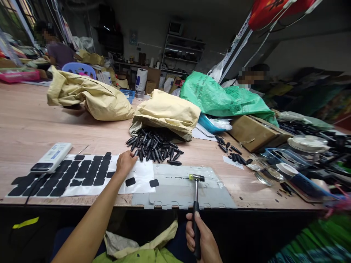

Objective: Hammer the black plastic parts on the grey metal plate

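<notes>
Widest of all is the table [24,109], and its near edge is the first worry: a knocked piece could roll right off. Next, the yellow bag [168,107], slumped against the pile [155,146] of black pieces; a bump there might set loose ones sliding. In front lies the mat [170,191], smooth-looking, so a rounded piece struck on it could skid. Beside it, the white sheet [144,175], with the left arm crossing over; a dragging sleeveless forearm could rumple it. Now the hammer [196,206], its head over the mat, the right hand [205,237] wrapped firmly round the handle; a crooked swing could glance off. And the left hand [125,163], fingertips at the pile's edge, pinching or merely touching, I cannot tell; a weak pinch could drop a piece onto the loose dark patches [131,181].
</notes>
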### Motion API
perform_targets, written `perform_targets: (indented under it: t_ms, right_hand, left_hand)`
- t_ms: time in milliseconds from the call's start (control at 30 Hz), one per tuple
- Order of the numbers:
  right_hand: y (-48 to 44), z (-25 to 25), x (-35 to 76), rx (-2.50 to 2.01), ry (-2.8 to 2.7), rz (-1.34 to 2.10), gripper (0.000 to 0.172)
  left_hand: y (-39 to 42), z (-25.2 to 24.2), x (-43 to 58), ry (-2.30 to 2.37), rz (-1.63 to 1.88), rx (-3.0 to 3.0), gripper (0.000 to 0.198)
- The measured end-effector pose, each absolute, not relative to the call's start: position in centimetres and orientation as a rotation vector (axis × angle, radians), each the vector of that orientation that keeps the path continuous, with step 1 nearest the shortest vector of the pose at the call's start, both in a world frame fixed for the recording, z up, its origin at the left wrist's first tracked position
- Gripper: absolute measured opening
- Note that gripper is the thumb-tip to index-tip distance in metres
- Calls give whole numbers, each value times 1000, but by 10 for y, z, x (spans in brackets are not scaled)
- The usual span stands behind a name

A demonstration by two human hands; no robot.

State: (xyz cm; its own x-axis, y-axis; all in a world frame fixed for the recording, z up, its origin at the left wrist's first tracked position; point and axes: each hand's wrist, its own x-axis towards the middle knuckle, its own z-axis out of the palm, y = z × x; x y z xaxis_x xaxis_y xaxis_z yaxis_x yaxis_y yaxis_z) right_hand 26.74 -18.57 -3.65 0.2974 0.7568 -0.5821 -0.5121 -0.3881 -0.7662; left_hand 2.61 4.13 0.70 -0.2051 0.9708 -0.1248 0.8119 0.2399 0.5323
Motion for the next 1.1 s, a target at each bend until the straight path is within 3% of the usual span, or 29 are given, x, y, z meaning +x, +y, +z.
perform_targets:
  t_ms: [200,300,467,833,1100]
  right_hand:
    - [-186,-35,266,-1409,-253,1379,55]
    - [-185,-36,266,-1409,-279,1367,56]
    - [-185,-39,267,-1430,-300,1362,56]
    - [-184,-48,270,-1680,-528,1151,66]
    - [-198,-37,258,-1693,-576,1130,55]
  left_hand:
    - [22,15,24,2082,656,1806,17]
    - [8,17,38,1760,795,1889,14]
    - [-13,5,82,1292,735,2007,15]
    - [-19,-16,96,1228,683,2244,19]
    - [-17,-16,97,1223,626,2219,13]
